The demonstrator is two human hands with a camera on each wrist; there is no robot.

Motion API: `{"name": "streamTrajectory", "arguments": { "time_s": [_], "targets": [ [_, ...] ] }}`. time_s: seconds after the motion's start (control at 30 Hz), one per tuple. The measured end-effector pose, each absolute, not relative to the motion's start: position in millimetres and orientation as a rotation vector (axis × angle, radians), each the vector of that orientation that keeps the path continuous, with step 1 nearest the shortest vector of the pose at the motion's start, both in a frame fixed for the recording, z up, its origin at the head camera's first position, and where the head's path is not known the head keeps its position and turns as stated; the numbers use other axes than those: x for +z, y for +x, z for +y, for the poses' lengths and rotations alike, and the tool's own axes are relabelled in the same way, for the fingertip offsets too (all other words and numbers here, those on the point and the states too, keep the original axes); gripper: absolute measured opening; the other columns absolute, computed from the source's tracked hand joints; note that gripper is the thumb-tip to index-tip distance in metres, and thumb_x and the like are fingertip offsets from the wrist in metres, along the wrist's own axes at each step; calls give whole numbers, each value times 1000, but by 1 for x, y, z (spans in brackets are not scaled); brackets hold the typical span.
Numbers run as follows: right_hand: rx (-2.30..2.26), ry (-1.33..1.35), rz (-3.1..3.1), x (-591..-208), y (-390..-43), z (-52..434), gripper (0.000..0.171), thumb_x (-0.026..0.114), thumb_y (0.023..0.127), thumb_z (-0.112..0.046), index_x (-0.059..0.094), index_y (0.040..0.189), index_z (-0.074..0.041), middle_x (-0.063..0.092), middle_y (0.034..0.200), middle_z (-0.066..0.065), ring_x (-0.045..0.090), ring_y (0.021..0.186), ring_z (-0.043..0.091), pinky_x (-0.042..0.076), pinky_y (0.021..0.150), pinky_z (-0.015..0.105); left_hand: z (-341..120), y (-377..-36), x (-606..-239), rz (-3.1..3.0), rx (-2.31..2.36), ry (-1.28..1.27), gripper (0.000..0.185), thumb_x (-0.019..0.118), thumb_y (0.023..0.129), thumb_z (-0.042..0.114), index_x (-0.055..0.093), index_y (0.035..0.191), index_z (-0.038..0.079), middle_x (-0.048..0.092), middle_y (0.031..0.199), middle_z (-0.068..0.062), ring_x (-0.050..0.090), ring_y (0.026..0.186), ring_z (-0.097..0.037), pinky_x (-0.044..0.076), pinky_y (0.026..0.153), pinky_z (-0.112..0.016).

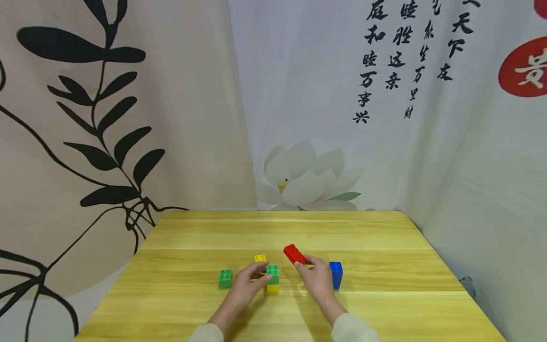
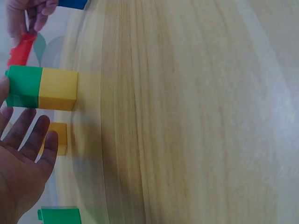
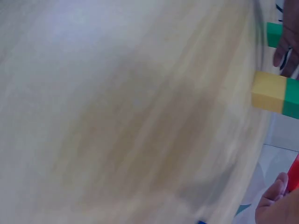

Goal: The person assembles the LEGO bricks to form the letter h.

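Wooden worktop point(image 1: 384, 270) stands before a printed curtain point(image 1: 196, 118). Over this worktop, the right hand point(image 1: 317, 280) grips a red brick point(image 1: 294, 254), left of a blue block point(image 1: 336, 275). The left hand point(image 1: 245, 285) is at a green brick point(image 1: 272, 270), stacked upon a yellow brick point(image 1: 272, 289); whether its fingers grip, I cannot tell.

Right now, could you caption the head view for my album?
Right hand holds a red building brick while the left hand touches a green-on-yellow brick stack.

The table point(image 1: 406, 304) is grained yellow. Nearest its left edge is a green brick point(image 1: 225, 280); nearest its right edge, a blue block point(image 1: 336, 276); between them, a red brick point(image 1: 294, 254). Beyond its far edge, a beige backdrop point(image 1: 196, 118) bears black leaves point(image 1: 117, 115).
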State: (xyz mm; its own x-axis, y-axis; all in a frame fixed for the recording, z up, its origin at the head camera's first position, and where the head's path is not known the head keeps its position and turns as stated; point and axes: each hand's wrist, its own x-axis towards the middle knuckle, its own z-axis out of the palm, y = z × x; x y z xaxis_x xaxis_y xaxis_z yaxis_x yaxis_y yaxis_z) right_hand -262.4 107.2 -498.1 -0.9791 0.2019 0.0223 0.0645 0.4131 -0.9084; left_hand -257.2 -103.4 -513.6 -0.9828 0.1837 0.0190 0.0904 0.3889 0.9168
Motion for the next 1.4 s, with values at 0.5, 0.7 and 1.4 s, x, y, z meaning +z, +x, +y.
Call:
{"name": "streamTrajectory", "arguments": {
  "time_s": [0.5,0.7,1.4],
  "targets": [
    [1612,-130,-2535,-461,-268,139,45,72,90,-30,65,126,-4,70,110,15,60,79,16,48,55,26,-101,-259,-517,2546,1642,289,56,67,91,43,58,135,11,65,127,-10,61,112,-24,54,93,-43],
    [1558,13,-2565,-445,-270,153,45,72,90,-30,65,128,-6,68,114,11,60,79,13,48,55,25,-99,-259,-514,2534,1616,278,57,66,91,43,56,137,11,64,130,-10,60,114,-24,53,94,-44],
    [1436,101,-2668,-436,-277,209,44,70,91,-29,63,129,-7,69,112,13,60,88,15,51,64,23,-87,-266,-512,2528,1587,363,51,65,93,40,58,135,11,63,128,-9,60,112,-23,55,91,-42]
  ]
}}
